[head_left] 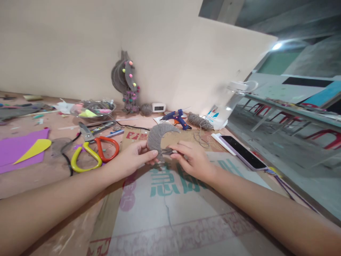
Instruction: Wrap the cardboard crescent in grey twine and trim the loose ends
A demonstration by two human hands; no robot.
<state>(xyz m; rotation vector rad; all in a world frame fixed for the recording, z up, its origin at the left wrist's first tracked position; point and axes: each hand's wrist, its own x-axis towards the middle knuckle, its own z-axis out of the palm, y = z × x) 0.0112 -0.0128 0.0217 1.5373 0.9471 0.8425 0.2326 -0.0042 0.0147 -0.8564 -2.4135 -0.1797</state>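
Observation:
My left hand (pixel 141 154) grips a crescent (pixel 157 137) wrapped in grey yarn, thumb in front near its lower end. In my right hand (pixel 191 160) are small dark thread snips (pixel 167 152), partly covered by the fingers. Their blades reach the crescent's lower tip; whether they touch the yarn I cannot tell. Below the hands, a thin grey yarn strand (pixel 167 211) lies on the printed plastic-covered cardboard (pixel 149 227).
Big scissors (pixel 99 153) with yellow and red handles lie left. Behind are a blue glue gun (pixel 177 117), a yarn skein (pixel 199 121), a clock (pixel 158 107) and a bowl (pixel 93 113) of scraps. A phone (pixel 242 151) and a plastic jug (pixel 226 103) stand right.

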